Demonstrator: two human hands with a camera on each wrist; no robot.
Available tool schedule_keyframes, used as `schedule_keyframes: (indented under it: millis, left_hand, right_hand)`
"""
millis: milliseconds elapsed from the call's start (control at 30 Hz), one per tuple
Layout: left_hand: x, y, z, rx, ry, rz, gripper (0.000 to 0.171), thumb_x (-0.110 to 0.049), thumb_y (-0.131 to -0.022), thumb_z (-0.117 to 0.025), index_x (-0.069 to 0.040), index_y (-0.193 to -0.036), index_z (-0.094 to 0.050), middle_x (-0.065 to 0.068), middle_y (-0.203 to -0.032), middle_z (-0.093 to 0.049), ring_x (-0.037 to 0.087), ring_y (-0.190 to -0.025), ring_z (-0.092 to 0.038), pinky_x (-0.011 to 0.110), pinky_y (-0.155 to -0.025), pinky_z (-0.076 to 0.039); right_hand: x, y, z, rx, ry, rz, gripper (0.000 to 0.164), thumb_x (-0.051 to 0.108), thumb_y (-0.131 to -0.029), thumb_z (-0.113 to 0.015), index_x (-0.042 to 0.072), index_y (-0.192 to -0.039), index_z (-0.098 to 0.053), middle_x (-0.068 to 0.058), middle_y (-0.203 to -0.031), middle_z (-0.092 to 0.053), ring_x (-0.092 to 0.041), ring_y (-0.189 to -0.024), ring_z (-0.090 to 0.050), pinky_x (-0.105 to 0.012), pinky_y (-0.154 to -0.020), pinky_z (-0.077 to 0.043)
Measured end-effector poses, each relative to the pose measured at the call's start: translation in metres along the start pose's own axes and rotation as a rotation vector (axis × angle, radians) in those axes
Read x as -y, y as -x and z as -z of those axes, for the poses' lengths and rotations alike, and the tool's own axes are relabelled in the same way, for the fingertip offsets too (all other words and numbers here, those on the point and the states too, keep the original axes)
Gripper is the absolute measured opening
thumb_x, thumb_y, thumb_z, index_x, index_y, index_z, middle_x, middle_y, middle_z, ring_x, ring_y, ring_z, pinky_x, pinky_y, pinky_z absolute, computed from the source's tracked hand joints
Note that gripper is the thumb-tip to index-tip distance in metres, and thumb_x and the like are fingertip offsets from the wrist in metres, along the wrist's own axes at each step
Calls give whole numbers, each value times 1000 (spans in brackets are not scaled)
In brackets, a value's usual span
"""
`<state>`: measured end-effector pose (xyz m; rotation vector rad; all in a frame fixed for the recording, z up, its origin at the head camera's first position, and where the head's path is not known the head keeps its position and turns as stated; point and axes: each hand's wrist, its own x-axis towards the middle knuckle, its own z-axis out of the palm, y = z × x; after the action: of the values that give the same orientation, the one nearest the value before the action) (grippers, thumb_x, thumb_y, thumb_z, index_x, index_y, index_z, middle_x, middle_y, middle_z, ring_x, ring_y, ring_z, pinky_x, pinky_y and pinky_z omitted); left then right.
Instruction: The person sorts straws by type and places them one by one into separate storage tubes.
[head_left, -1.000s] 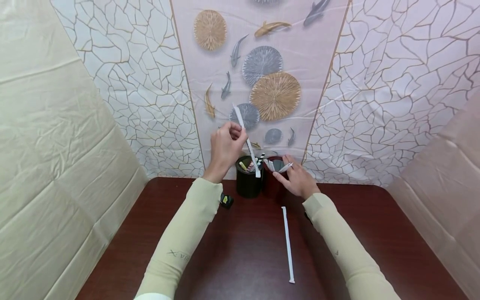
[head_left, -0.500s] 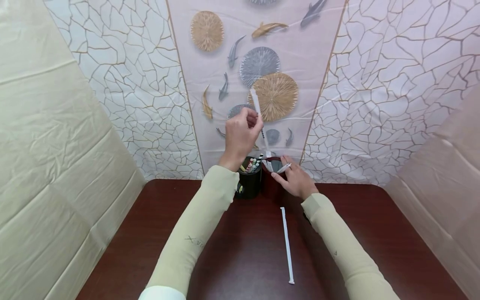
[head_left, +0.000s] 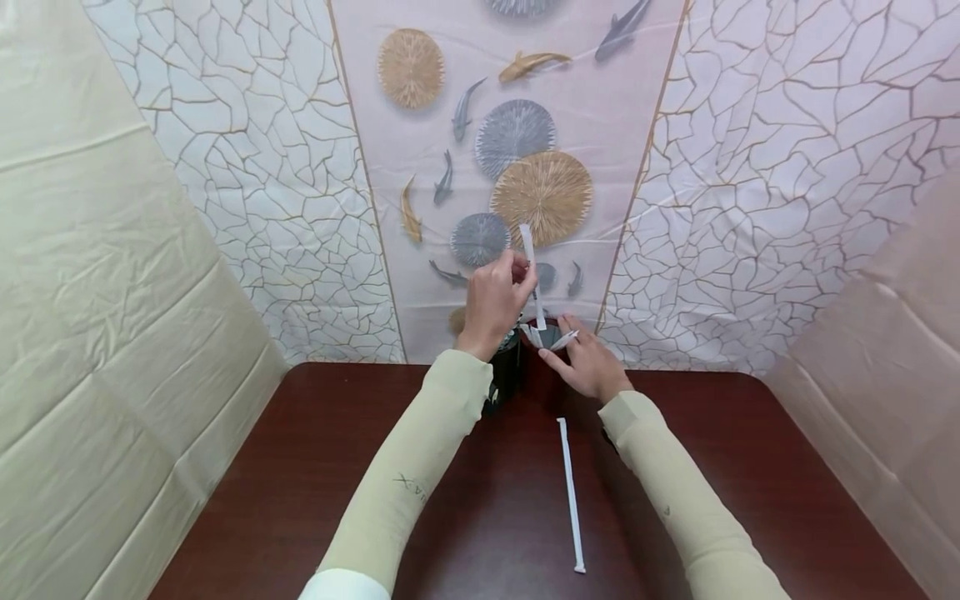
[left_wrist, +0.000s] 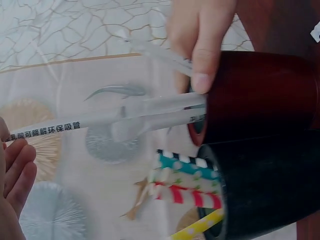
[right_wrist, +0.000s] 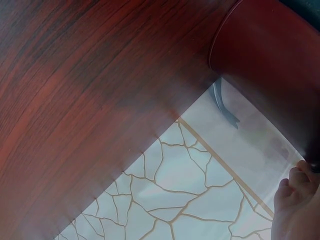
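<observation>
Between thumb and fingertips my left hand pinches a paper-wrapped straw, held nearly upright. Its lower end is at the mouth of a dark red cup, beside other wrapped straws sticking out. Dark printed characters run along the held wrapper in the left wrist view. My right hand grips the red cup at its rim, thumb on the near side and fingers around the far side. Just left stands a black cup with several patterned straws, partly hidden behind my left hand in the head view.
One more wrapped straw lies lengthwise on the dark reddish wooden table, nearer to me. A patterned cloth backdrop rises right behind the cups, with plain beige cloth at both sides.
My left hand has moved right with the wrapped straw, from over the black cup, then lowered it to the red cup's mouth. The right hand has kept its hold on the red cup.
</observation>
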<state>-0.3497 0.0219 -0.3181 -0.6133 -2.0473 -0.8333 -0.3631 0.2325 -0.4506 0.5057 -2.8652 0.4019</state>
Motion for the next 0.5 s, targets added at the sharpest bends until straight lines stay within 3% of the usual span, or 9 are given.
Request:
schedule_keyframes:
  millis: [100, 300, 500]
  left_hand:
    - [3, 5, -6, 46, -18, 10, 11, -17, -101, -69, -7, -98, -72, 5, -90, -82, 17, -81, -78, 32, -75, -61]
    - [5, 12, -10, 222, -47, 81, 26, -25, -102, -70, -2, -113, -73, 12, -109, -80, 28, -99, -77, 38, -88, -62]
    - [2, 12, 1, 224, -40, 66, 32, -28, -99, -74, 1, -113, -72, 14, -110, -80, 30, -94, -77, 40, -86, -63]
  right_hand:
    - [-1, 0, -3, -13, 1, 6, 93, 66, -107, -39, -4, -166, -22, -25, -174, -22, -43, -161, -26, -58, -129, -29]
    - [-5, -3, -7, -18, -5, 9, 94, 68, -107, -39, -3, -167, -21, -23, -175, -21, -40, -163, -23, -56, -131, -27]
    - [-7, -2, -5, 11, 18, -4, 98, 73, -106, -33, -3, -167, -19, -21, -176, -18, -38, -164, -22, -55, -130, -29]
